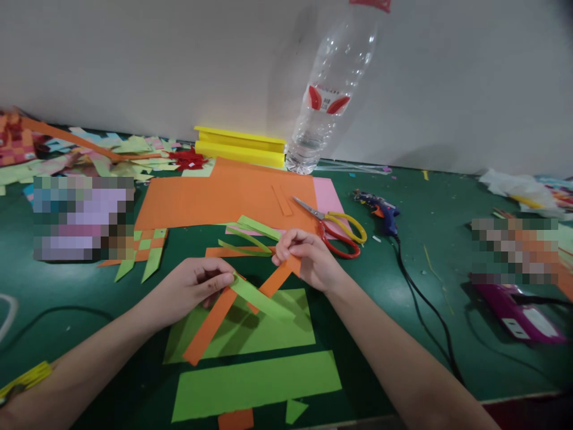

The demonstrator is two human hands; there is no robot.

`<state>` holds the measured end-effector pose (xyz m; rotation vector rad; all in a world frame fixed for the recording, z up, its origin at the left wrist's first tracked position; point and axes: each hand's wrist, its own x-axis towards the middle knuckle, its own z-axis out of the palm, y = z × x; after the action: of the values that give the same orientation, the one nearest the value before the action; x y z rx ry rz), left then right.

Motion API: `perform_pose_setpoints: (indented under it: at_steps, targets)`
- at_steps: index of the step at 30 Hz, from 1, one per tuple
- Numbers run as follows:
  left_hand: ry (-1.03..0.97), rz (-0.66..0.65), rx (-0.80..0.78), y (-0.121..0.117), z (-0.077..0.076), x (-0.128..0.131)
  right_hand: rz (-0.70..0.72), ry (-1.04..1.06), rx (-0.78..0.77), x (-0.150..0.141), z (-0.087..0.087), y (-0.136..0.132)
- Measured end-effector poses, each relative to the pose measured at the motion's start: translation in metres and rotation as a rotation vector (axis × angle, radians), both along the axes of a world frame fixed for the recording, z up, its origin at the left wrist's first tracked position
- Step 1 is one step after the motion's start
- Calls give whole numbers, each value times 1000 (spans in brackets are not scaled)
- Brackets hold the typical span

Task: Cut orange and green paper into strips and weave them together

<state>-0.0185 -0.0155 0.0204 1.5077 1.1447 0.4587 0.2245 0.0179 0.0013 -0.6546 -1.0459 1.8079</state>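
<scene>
My left hand (197, 285) pinches a green paper strip (264, 300) together with an orange paper strip (210, 327) that slants down to the left. Across from it, my right hand (308, 255) has its fingers closed on another orange paper strip (278, 278), whose lower end reaches behind the green one. Beneath both hands lies a green paper sheet (286, 325), with a wide green paper piece (257, 385) nearer the table edge. Loose green strips (248, 242) rest just beyond my right fingertips. Scissors with red and yellow handles (333, 227) lie beyond my right hand.
Large orange paper (188, 200) overlaps a pink sheet (329, 200). A woven strip piece (147, 248) lies left. A clear bottle (329, 95) leans on the wall by a yellow folded piece (239, 148). Right are a corded blue glue gun (380, 212) and purple power strip (519, 310).
</scene>
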Motion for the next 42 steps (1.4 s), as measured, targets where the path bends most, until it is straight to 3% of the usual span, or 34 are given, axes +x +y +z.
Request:
perform_pose_setpoints:
  at_steps: [5,12,26,33,42]
  targets:
    - [10,-21,-5,0,-1,1,115,-185,109,-4,1,-5]
    - [12,-26,-1,-3,-2,3,119,-491,309,-12,12,-18]
    - [44,-73,83,-1,-6,3,76,-533,501,-27,11,-34]
    - [33,-8,110,-4,-7,2,5,-563,497,-28,13,-37]
    - [-46,267,146,-4,2,5,57,-565,329,-26,9,-33]
